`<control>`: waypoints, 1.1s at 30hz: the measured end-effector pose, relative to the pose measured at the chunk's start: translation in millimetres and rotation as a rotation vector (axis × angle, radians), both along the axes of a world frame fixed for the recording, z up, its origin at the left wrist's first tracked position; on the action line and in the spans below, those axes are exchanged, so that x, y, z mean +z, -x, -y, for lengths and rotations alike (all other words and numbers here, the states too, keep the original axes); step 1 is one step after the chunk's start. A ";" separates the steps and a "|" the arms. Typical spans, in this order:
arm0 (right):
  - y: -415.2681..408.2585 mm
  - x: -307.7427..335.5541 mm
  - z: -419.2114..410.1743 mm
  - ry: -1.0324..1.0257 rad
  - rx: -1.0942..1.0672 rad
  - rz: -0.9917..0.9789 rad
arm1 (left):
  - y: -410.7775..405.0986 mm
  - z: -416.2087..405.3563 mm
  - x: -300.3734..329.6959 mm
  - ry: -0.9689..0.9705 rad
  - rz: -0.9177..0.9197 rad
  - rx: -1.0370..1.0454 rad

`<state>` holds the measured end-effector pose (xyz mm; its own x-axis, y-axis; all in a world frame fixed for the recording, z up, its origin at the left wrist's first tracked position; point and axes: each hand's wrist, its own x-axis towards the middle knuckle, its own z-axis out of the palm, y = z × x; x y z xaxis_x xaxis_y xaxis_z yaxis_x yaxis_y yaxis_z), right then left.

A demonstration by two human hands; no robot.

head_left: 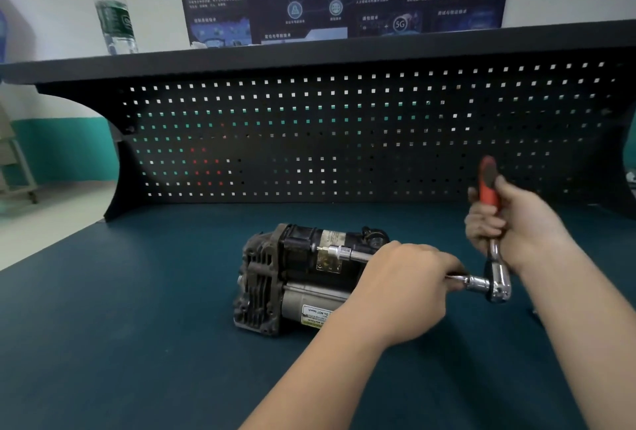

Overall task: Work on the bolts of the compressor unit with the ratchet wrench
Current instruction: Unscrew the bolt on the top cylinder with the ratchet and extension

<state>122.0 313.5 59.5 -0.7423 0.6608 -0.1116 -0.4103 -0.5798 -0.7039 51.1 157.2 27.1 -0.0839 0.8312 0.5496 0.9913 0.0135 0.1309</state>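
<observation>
Left hand [401, 287] grips the extension bar over the compressor unit [292, 278]; right hand [512, 223] clasps the ratchet wrench [494, 257].

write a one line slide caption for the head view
Right hand grips red-handled chrome ratchet wrench; left hand steadies its extension bar on the black-and-grey compressor unit.
</observation>
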 end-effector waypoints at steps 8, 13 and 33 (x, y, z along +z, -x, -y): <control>-16.6 25.2 19.4 -0.556 0.192 -0.352 | -3.2 2.2 2.4 -0.070 -0.047 0.014; 3.0 -7.2 -0.6 0.242 0.018 0.025 | -2.1 1.3 0.3 -0.084 -0.030 -0.003; -8.4 1.1 2.5 -0.202 0.047 -0.180 | 0.4 0.3 -2.4 0.023 -0.086 0.015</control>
